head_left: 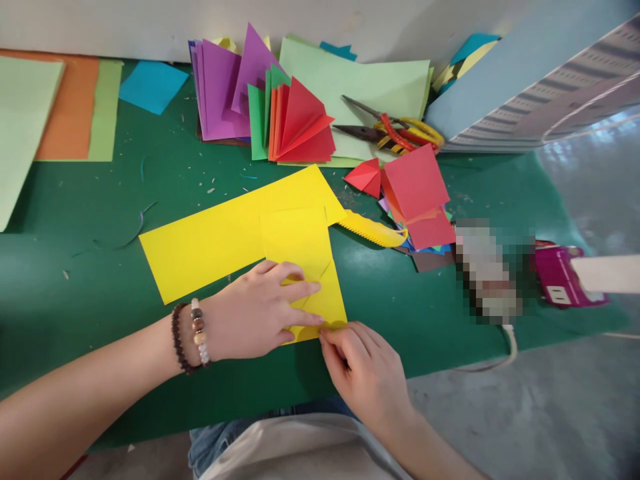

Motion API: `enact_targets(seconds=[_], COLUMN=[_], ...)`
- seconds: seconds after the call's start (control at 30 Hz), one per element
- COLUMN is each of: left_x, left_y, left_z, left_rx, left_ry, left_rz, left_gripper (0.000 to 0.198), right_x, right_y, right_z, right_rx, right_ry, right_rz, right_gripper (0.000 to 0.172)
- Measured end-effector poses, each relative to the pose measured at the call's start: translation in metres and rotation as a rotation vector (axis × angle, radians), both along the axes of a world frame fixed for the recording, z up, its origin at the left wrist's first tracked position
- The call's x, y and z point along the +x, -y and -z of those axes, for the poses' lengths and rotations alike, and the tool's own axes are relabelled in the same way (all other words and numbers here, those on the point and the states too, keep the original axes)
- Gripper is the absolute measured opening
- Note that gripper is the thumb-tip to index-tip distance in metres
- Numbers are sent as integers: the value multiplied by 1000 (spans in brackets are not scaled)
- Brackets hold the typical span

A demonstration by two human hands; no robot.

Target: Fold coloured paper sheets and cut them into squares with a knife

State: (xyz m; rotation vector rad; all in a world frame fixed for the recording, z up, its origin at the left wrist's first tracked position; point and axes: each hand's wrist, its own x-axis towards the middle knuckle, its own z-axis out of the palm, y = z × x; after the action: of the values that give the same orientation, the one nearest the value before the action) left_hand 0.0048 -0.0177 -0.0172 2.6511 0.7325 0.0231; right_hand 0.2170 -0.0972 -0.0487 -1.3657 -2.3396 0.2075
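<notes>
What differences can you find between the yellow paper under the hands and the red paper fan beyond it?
The yellow paper lies flat and long, folded at one end; the red fan stands in splayed pleats. The left hand presses the yellow paper; the red fan lies untouched. Both are folded coloured paper.

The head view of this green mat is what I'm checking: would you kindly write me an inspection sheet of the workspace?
surface: green mat, dotted with paper scraps
job's things: folded yellow paper, lying on the mat
clutter: red paper fan; purple paper fan; metal-jawed hand tools; yellow serrated strip
hands: left hand flat on the paper; right hand at its lower edge
cables: white cable hanging past the mat's edge
surroundings: grey floor; pixelated object
</notes>
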Motion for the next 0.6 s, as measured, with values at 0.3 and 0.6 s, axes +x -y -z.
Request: enact_targets(seconds=[0.3,0.6], left_x=[-1,0], left_y=[1,3], left_z=[4,5], left_rx=[10,4], left_ry=[18,32], left_rz=[12,4], left_gripper=[43,36], right_x=[-20,-52], right_y=[6,10], right_z=[2,-2], right_rx=[-15,-13], right_ry=[2,-26], right_rz=[-48,-109], right_gripper=[19,21])
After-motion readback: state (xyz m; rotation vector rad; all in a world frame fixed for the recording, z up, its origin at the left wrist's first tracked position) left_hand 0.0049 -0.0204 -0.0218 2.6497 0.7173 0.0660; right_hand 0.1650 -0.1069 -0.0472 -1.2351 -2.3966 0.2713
